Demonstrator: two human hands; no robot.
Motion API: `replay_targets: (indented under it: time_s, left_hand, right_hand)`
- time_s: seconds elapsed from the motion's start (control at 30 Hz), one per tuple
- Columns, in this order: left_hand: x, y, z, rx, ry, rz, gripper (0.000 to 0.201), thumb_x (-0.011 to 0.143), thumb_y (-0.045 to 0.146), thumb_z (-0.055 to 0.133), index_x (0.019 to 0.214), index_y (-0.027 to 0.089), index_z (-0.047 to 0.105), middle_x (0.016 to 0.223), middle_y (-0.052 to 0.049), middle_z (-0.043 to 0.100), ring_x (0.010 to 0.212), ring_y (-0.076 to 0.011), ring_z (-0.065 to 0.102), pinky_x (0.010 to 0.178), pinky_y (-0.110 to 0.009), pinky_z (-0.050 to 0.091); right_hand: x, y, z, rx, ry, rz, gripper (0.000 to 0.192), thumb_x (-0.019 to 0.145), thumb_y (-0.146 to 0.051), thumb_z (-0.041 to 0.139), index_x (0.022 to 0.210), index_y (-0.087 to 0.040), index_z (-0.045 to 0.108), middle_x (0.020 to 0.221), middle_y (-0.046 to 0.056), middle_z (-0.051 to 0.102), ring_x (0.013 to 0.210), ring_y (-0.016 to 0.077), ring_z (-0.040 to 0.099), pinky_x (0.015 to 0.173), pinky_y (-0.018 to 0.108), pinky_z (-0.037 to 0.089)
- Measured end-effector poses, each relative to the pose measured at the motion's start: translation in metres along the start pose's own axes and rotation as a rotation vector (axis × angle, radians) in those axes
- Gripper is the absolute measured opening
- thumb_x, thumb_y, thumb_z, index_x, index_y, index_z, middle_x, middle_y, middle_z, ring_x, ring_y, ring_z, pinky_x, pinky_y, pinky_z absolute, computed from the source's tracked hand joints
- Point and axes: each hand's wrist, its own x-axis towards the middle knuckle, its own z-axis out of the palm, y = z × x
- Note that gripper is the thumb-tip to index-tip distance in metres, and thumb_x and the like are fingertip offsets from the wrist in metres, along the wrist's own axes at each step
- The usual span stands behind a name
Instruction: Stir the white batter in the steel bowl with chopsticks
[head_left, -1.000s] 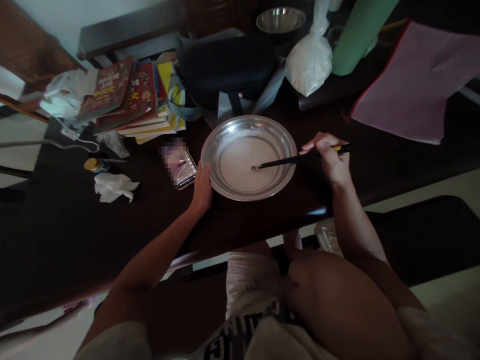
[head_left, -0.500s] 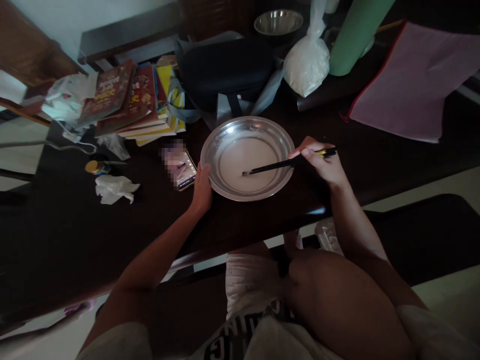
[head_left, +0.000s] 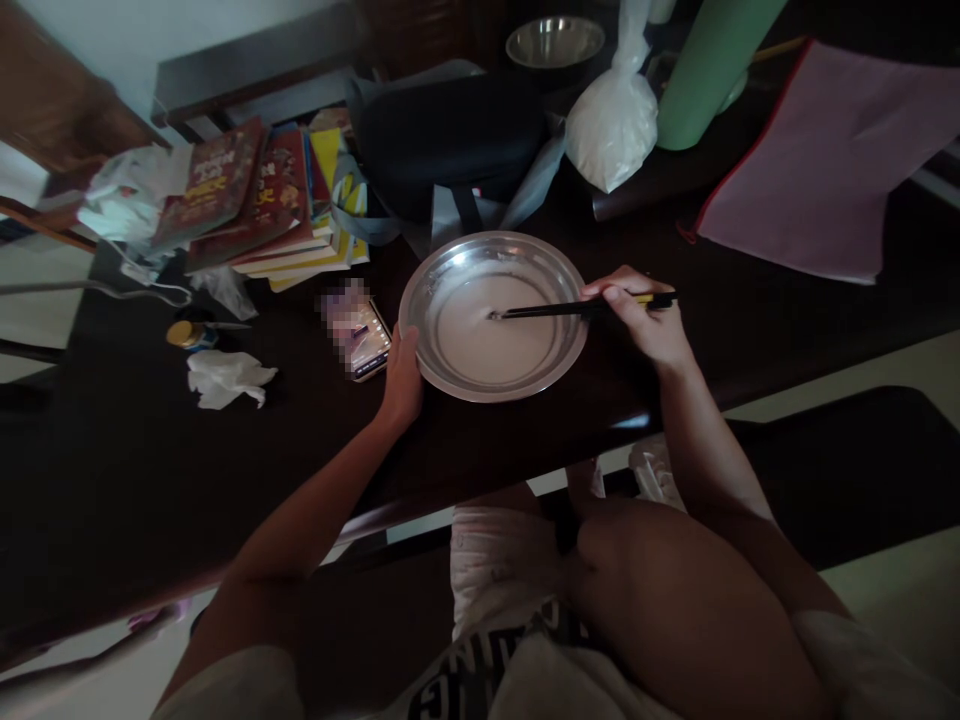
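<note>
Well, I count two metal bowls from where I stand: a near bowl (head_left: 439, 285) at the centre of the frame and a far bowl (head_left: 555, 45) at the top, right of the middle. Two bare hands are at the near one. The left hand (head_left: 403, 378) grips its rim on the left side, thumb over the edge, the other fingers mostly hidden. The right hand (head_left: 641, 315), right of centre, is closed around black chopsticks (head_left: 551, 310) with yellow near the top; they lie so close together that I cannot tell how many. Their tips reach into the near bowl, which holds a pale, milky liquid (head_left: 487, 350).

One clear plastic bag (head_left: 613, 130), upper right of centre, is twisted narrow at the neck and bulges with something white. One jar (head_left: 189, 334) with a yellow lid is at the left, its contents hidden, and one crumpled tissue (head_left: 231, 378) lies just below it. One phone (head_left: 369, 350), screen lit, lies just beside the left hand. Two red-covered books (head_left: 274, 210) top a pile at upper left; I cannot count the rest. One green cylinder (head_left: 716, 75) and one pink cloth (head_left: 810, 170) fill the upper right.
</note>
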Motion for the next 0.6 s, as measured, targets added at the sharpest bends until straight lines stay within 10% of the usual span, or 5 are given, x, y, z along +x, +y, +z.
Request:
replay_targets:
  time_s: [0.1, 0.3, 0.47, 0.6]
  left_hand:
    - [-0.001, 0.003, 0.001, -0.032, -0.008, -0.010, 0.030, 0.097, 0.047, 0.052, 0.109, 0.022, 0.063, 0.124, -0.009, 0.069, 0.122, -0.0270, 0.061, 0.104, -0.036, 0.049]
    - [-0.003, 0.007, 0.003, -0.028, 0.032, -0.016, 0.023, 0.098, 0.038, 0.052, 0.104, 0.020, 0.065, 0.115, -0.008, 0.070, 0.116, -0.0254, 0.063, 0.101, -0.033, 0.050]
    - [-0.004, 0.009, 0.004, -0.022, 0.020, -0.018, 0.024, 0.099, 0.035, 0.049, 0.107, 0.021, 0.066, 0.118, -0.008, 0.070, 0.116, -0.0251, 0.063, 0.100, -0.033, 0.050]
    - [-0.005, 0.014, 0.005, 0.043, 0.047, -0.001, 0.022, 0.098, 0.032, 0.048, 0.096, 0.019, 0.066, 0.117, -0.009, 0.070, 0.117, -0.0257, 0.062, 0.101, -0.033, 0.050]
  right_hand:
    - [0.000, 0.000, -0.001, 0.028, 0.106, 0.009, 0.033, 0.091, -0.056, 0.063, 0.087, -0.028, 0.079, 0.078, 0.001, 0.075, 0.077, 0.0180, 0.073, 0.079, 0.036, 0.059]
    - [0.000, -0.002, 0.000, -0.034, -0.102, -0.022, 0.026, 0.092, -0.051, 0.065, 0.090, -0.030, 0.081, 0.087, 0.001, 0.079, 0.090, 0.0192, 0.072, 0.088, 0.038, 0.057]
    - [-0.001, 0.001, -0.002, 0.016, 0.111, 0.010, 0.030, 0.092, -0.053, 0.062, 0.086, -0.029, 0.079, 0.078, 0.001, 0.074, 0.077, 0.0185, 0.072, 0.080, 0.038, 0.059]
    - [-0.002, 0.000, -0.002, 0.060, -0.043, 0.027, 0.027, 0.093, -0.050, 0.064, 0.087, -0.029, 0.080, 0.080, 0.001, 0.076, 0.079, 0.0180, 0.072, 0.080, 0.037, 0.059]
